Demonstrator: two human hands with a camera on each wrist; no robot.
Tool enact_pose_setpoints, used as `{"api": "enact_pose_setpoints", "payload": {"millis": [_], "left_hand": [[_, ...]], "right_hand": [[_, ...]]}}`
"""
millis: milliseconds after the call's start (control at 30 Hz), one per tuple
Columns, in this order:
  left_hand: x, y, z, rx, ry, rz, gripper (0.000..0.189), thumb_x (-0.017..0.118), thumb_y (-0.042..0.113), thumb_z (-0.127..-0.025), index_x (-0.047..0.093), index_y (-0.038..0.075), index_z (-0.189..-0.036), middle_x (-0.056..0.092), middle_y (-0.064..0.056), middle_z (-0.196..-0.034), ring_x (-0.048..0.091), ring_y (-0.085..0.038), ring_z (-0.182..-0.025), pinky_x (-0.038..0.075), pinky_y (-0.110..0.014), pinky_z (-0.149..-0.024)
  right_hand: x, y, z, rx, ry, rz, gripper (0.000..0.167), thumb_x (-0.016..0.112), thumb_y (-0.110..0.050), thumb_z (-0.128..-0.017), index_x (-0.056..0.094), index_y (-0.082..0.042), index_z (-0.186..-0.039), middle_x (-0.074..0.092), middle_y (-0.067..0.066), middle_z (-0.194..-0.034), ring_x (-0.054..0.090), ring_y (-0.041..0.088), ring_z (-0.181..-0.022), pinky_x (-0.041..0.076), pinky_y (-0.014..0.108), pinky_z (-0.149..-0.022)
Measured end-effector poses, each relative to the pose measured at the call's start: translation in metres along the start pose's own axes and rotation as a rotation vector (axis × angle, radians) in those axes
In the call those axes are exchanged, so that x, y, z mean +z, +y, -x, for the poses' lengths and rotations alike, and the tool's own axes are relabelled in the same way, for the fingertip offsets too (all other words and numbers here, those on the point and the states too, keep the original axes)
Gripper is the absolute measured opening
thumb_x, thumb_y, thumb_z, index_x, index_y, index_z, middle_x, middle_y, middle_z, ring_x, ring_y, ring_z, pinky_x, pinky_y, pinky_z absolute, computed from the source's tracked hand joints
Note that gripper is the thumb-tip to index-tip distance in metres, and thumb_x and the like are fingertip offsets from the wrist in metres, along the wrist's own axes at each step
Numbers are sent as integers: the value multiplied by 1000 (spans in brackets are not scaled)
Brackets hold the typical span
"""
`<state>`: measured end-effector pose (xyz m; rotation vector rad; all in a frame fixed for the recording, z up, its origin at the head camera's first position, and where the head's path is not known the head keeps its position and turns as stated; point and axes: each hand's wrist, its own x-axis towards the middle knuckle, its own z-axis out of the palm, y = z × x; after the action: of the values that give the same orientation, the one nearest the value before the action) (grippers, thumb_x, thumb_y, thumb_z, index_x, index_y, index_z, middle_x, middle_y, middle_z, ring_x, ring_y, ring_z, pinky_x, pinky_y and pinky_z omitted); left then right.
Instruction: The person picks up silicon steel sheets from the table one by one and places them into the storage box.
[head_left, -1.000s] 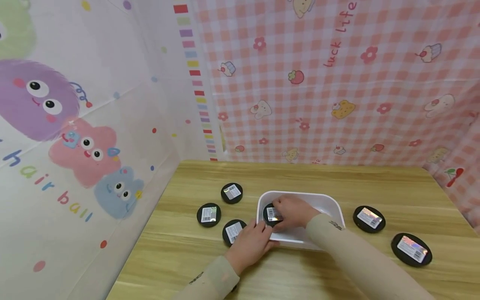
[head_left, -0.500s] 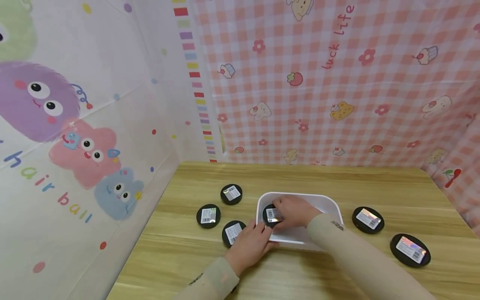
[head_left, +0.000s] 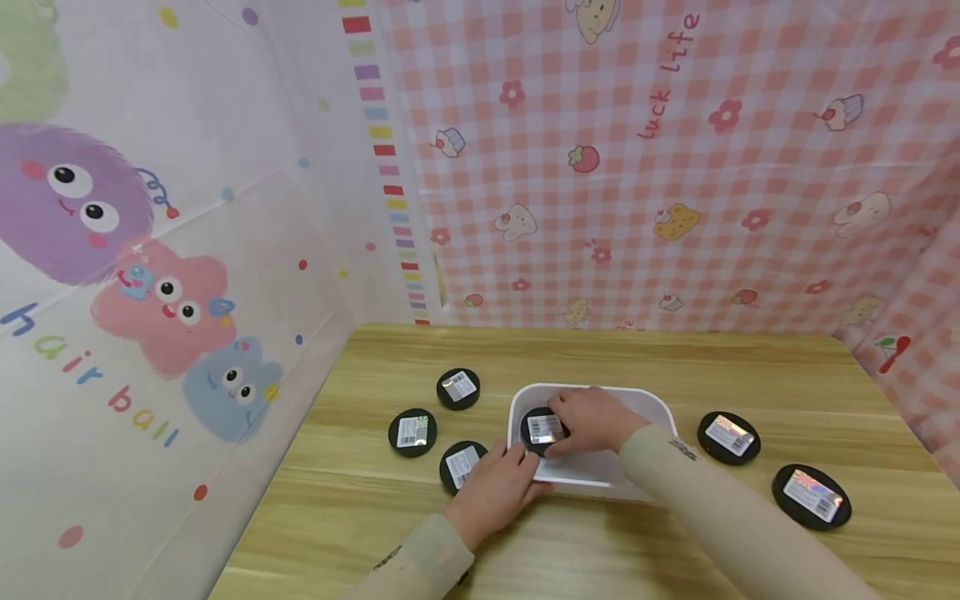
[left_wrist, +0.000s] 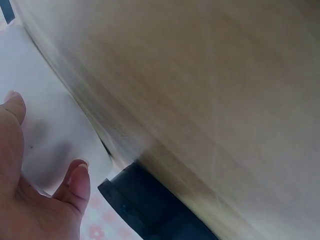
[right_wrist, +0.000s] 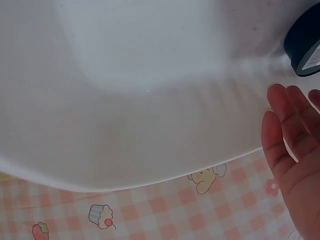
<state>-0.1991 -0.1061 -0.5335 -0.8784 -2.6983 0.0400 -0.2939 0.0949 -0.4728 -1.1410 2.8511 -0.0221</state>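
Note:
A white plastic basin sits mid-table with one flat round black case, label up, inside its left end. My right hand is over that case, index finger and thumb by its right edge. In the right wrist view, a gap shows between the loosely extended fingers and the case; the thumb is out of frame there. My left hand holds the basin's front left corner, with fingertips over the rim. Its thumb lies against the outer wall in the left wrist view.
Left of the basin lie three similar cases: back, far left, and front, partly behind my left hand. Two more lie to the right. Patterned cloths rise behind the wooden table and along its sides.
My right hand has shifted slightly right relative to the case in the basin, so more of its label shows. The left hand keeps its place on the rim; the head view drifts slightly.

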Motion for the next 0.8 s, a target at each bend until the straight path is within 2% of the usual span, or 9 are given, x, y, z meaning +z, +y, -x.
{"api": "enact_pose_setpoints", "payload": {"millis": [233, 467, 633, 800], "left_hand": [[-2, 0, -1, -3, -26, 14, 39, 49, 55, -101, 59, 17, -101, 60, 1, -94, 53, -19, -89, 47, -31, -80], [-1, 1, 0, 2, -11, 25, 38, 51, 53, -101, 60, 17, -103, 59, 1, -92, 54, -20, -87, 47, -31, -78], [0, 0, 0, 5, -3, 15, 37, 52, 53, -101, 59, 17, -103, 59, 1, -92, 54, -19, -86, 46, -31, -78], [-1, 1, 0, 5, 9, 22, 36, 53, 52, -100, 59, 17, -100, 58, 1, -90, 53, -20, -85, 46, -31, -76]], "right_hand": [[-5, 3, 7, 5, -8, -40, 69, 74, -61, -81, 65, -6, -121, 67, 9, -113, 67, 28, -102, 52, 50, -92], [-7, 4, 12, 34, 19, -58, 69, 72, -61, -82, 66, -6, -122, 68, 13, -118, 67, 32, -103, 53, 50, -92], [-13, 6, 19, 63, 41, -80, 75, 70, -63, -82, 64, -4, -129, 67, 17, -123, 67, 35, -107, 52, 51, -94], [-13, 11, 28, 92, 77, -108, 76, 69, -64, -84, 63, -6, -132, 67, 16, -124, 66, 34, -110, 52, 50, -96]]}}
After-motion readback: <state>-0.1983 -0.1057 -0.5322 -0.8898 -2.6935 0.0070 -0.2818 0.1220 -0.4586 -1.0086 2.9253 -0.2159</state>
